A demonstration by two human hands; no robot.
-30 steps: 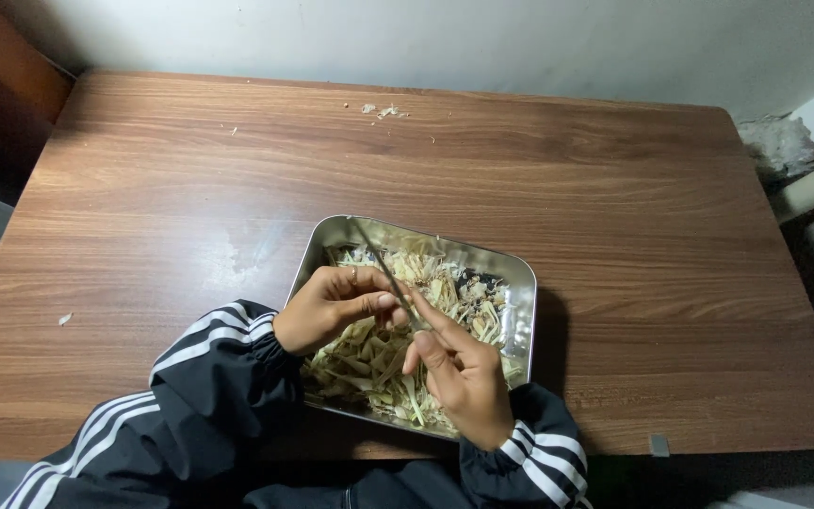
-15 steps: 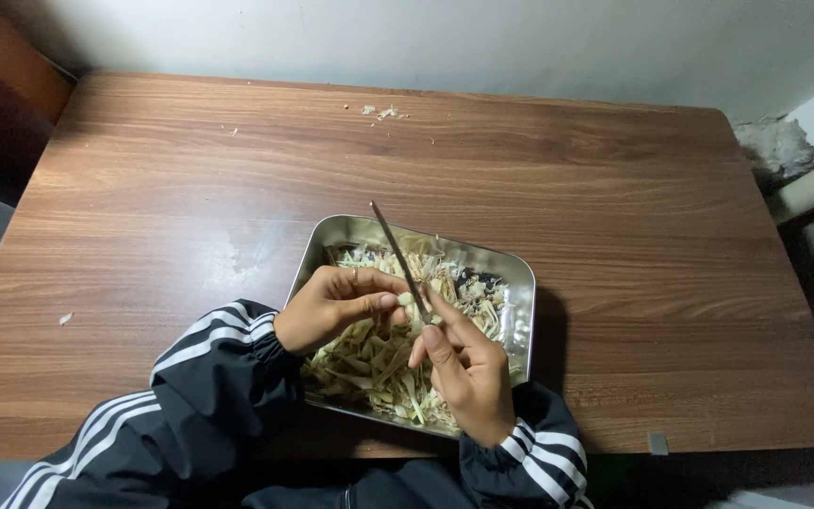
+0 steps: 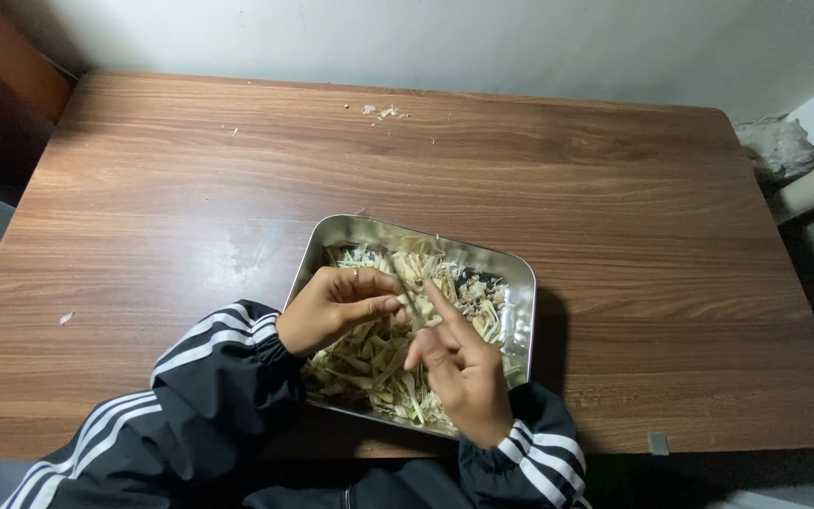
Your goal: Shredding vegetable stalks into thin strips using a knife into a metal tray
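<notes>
Over the lower middle of the frame, a thin pale stalk (image 3: 407, 294) was pinched between the left hand (image 3: 332, 309) and the right hand (image 3: 461, 372), fingers of both closed on it, pretty much right above the metal tray (image 3: 516, 273). It looked like it was held there so any bits would drop onto the heap of pale shreds (image 3: 379, 363) already piled inside. A few stray scraps (image 3: 383, 111) were left lying on the wooden table (image 3: 614, 188), upper middle.

Both hands meet over a metal tray (image 3: 332, 240) of pale shreds; left hand (image 3: 332, 306) and right hand (image 3: 463, 372) pinch a thin strip (image 3: 409, 300).
</notes>
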